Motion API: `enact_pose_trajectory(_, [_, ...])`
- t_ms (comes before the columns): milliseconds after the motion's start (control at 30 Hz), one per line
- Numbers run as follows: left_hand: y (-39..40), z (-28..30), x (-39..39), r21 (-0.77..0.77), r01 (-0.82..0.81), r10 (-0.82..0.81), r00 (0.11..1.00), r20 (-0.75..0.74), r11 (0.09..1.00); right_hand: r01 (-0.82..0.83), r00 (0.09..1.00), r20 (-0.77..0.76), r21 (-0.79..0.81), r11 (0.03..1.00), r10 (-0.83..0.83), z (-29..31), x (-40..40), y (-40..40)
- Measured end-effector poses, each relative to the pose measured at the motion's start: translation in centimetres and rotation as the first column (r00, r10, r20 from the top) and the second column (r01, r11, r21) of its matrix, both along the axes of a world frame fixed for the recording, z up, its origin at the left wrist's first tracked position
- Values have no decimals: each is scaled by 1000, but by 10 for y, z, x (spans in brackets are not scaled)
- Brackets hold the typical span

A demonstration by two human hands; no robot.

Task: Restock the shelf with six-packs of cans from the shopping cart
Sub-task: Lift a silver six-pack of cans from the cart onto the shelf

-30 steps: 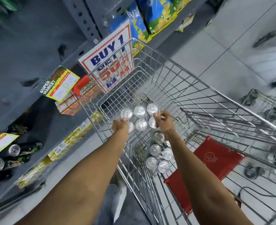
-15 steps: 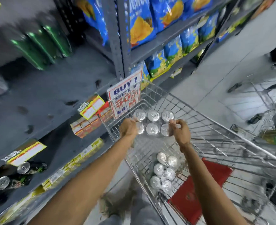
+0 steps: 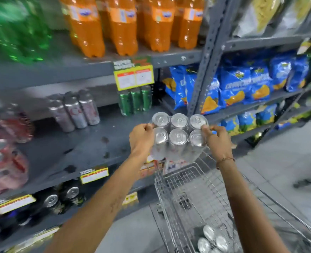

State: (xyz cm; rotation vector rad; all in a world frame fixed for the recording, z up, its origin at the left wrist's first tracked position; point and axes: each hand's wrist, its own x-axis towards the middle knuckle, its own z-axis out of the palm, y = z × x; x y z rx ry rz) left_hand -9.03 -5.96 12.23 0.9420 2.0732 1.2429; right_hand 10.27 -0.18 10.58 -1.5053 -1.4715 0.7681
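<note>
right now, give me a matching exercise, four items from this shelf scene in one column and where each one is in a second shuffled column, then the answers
Things:
1. six-pack
2. orange bottles
3. blue chip bags
4. loose silver cans

Places:
A. in the shopping cart
B. top shelf
C. held between left hand and right hand
D. right-hand shelving bay

Pairs: 1-C, 2-B, 3-D, 4-A
</note>
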Motion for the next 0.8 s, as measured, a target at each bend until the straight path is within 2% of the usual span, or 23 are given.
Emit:
enact_pose_trajectory(133, [-31, 18, -66, 53, -168, 169, 985, -18, 984, -183, 983, -20, 4, 983, 183, 13, -75, 3])
enact_pose_trajectory(400, [-93, -7, -181, 2, -448, 448, 893, -42, 894, -439, 898, -50, -83, 895, 436, -2, -223, -18])
enact_pose_trajectory(600, [-119, -21, -230, -44, -603, 604, 797, 22, 797, -561, 824, 4, -145, 815, 567, -9, -298, -25])
enact_pose_trajectory(667, [-122, -23, -241, -43, -626, 627, 775, 72, 779, -581, 806, 9, -179, 794, 592, -10, -317, -23])
enact_pose_trajectory(800, [-123, -26, -252, -55, -649, 651, 755, 79, 759, -597, 791, 35, -178, 782, 611, -13, -346, -14])
